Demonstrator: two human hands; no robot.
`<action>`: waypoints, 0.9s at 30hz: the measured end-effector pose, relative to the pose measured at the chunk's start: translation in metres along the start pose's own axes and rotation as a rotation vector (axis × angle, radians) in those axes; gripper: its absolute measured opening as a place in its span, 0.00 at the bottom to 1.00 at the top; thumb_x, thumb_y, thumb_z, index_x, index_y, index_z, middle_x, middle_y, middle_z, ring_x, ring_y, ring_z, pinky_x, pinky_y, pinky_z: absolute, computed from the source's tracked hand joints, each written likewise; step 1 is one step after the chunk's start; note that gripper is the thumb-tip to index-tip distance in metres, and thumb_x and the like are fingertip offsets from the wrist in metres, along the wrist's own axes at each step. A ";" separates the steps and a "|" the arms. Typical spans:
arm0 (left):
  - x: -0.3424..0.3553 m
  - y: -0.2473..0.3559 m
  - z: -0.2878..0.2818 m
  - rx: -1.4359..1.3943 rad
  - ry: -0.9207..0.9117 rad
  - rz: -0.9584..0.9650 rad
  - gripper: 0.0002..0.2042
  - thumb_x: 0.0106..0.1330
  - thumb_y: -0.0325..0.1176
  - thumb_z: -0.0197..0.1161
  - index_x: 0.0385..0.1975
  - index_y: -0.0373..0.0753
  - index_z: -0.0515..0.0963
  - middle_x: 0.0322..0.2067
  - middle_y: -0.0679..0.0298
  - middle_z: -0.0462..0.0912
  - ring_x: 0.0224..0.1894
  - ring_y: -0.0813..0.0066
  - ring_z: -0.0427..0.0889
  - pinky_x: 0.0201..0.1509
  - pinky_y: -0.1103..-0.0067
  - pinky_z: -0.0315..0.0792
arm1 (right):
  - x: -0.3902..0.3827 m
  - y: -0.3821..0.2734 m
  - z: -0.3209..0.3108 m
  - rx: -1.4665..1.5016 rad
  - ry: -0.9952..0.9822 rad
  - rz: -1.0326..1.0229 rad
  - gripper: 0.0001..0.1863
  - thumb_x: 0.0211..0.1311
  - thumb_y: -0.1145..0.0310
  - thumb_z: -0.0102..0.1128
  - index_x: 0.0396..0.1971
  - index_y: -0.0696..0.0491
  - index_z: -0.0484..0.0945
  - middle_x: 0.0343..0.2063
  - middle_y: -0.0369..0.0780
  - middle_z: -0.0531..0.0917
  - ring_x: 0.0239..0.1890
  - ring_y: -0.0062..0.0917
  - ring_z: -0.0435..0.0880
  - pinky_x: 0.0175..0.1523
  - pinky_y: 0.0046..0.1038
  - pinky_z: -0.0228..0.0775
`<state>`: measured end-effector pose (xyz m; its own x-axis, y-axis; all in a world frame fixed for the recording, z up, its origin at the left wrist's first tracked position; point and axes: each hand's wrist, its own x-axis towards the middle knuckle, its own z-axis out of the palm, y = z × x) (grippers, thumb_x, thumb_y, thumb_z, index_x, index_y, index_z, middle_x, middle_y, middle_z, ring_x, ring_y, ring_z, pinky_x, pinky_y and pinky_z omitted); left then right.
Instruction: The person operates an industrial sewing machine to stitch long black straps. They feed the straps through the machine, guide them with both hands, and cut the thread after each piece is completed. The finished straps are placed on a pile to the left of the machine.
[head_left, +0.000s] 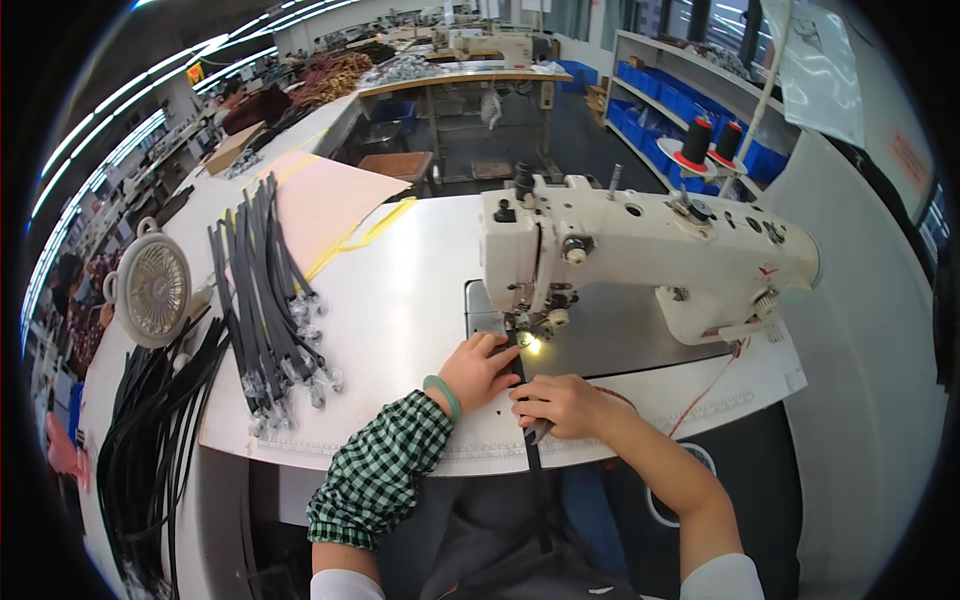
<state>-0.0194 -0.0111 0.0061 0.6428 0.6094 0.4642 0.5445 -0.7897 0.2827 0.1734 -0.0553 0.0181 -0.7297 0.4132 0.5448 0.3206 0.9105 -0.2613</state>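
Nearest to us, the dark strap [532,455] hangs over the front edge of the tabletop [400,260] and runs down against the dark apron [490,535], where its lower end is hard to tell from the cloth. Just beyond that edge it passes between the two hands. The right hand [570,407] lies to its right, fingers bent and close together, the tips at the strap; we cannot tell whether they pinch it. Under them shows a grey object [540,430], too covered to name. The left hand [478,375], its sleeve guard [380,470] checked green and black, lies on the strap's left, fingers partly spread, the tips reaching the strap near the needle area.

The fingers hide parts of the strap, and we cannot make out its far end under the sewing machine [640,250]. Its long axis runs away from us, almost square to the front edge, pointing at the lit needle area.

Toward the tabletop's left edge we see grey straps [262,290] with clear-wrapped ends, black straps [150,420] hanging beyond the edge, and a small fan [155,285]. Farther back lies a pink sheet [325,205].
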 end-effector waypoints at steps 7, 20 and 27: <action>-0.002 0.000 0.005 0.010 -0.005 -0.007 0.20 0.51 0.37 0.60 0.43 0.37 0.71 0.42 0.56 0.69 0.46 0.60 0.68 0.49 0.72 0.65 | 0.002 -0.007 -0.004 -0.019 -0.031 0.035 0.10 0.37 0.77 0.60 0.25 0.52 0.74 0.31 0.33 0.76 0.27 0.24 0.75 0.28 0.24 0.70; -0.004 -0.003 0.008 0.025 0.012 0.000 0.20 0.51 0.39 0.60 0.43 0.36 0.71 0.42 0.56 0.70 0.46 0.61 0.67 0.49 0.72 0.64 | 0.003 -0.006 -0.004 -0.028 -0.042 0.045 0.14 0.30 0.79 0.59 0.26 0.52 0.74 0.32 0.33 0.77 0.27 0.25 0.75 0.29 0.25 0.70; -0.004 -0.002 0.008 0.024 0.021 0.002 0.20 0.51 0.39 0.60 0.43 0.36 0.71 0.42 0.56 0.69 0.46 0.61 0.67 0.49 0.73 0.65 | 0.004 -0.006 -0.004 -0.027 -0.040 0.029 0.14 0.30 0.79 0.59 0.25 0.52 0.74 0.32 0.34 0.77 0.27 0.25 0.75 0.29 0.25 0.70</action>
<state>-0.0189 -0.0112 -0.0031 0.6327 0.6056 0.4826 0.5559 -0.7891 0.2614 0.1710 -0.0588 0.0249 -0.7432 0.4393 0.5046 0.3579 0.8983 -0.2549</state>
